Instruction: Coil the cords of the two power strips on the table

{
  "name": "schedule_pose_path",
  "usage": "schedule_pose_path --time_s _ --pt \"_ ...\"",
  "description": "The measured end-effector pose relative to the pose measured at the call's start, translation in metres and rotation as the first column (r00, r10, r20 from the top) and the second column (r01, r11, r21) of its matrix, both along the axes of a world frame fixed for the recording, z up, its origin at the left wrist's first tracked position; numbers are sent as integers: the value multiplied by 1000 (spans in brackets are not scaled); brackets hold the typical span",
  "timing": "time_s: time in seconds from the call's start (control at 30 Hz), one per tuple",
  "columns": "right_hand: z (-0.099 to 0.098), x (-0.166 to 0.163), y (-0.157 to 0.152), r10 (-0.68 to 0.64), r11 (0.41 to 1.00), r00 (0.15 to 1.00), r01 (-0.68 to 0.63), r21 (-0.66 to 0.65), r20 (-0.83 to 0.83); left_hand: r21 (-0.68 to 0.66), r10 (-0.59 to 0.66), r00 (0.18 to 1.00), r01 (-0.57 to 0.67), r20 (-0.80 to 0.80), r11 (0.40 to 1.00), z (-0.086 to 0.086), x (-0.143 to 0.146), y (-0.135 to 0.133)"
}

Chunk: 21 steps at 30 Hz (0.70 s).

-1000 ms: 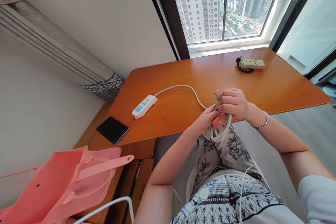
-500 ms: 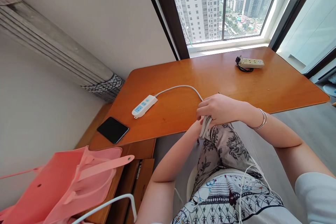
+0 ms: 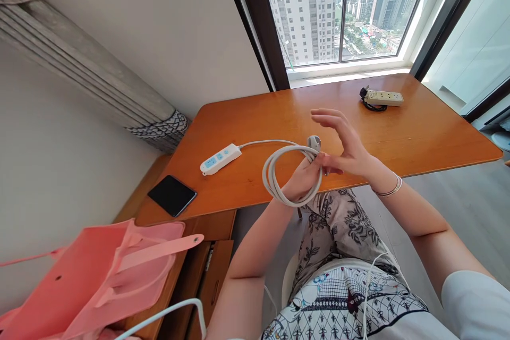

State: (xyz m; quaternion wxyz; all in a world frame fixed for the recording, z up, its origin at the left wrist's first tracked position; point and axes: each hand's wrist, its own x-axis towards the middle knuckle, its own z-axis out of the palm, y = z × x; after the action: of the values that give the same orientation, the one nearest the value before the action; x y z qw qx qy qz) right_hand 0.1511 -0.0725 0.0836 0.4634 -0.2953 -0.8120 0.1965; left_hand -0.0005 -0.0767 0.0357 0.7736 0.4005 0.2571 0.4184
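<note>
A white power strip [image 3: 220,158] lies on the orange wooden table [image 3: 418,133]. Its grey-white cord [image 3: 274,183] is gathered into a round coil of a few loops above the table's near edge. My left hand [image 3: 300,179] grips the coil at its right side, fingers closed on it, with the plug [image 3: 314,142] sticking up just above. My right hand [image 3: 342,141] hovers right beside the coil with fingers stretched out and apart, holding nothing. A bangle sits on my right wrist.
A second, beige power strip [image 3: 384,98] with a black cord lies at the table's far right by the window. A black phone [image 3: 172,195] rests on a lower cabinet to the left. A pink bag [image 3: 91,276] is at the lower left.
The cord bundle, earlier gripped by both hands at the table edge, now stands up as an open coil in my left hand. My right hand has let go and opened. The cord lies straighter on the table.
</note>
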Motion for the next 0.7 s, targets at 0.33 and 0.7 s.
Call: schedule_pose_path --time_s 0.33,0.7 --pt "-96 -18 -17 269 723 917 -395 -567 -296 -27 313 945 -312 95 950 64 -3 -2" --pt "-80 -20 -18 -138 838 976 25 -546 -167 109 773 600 -799 206 591 64 -9 73"
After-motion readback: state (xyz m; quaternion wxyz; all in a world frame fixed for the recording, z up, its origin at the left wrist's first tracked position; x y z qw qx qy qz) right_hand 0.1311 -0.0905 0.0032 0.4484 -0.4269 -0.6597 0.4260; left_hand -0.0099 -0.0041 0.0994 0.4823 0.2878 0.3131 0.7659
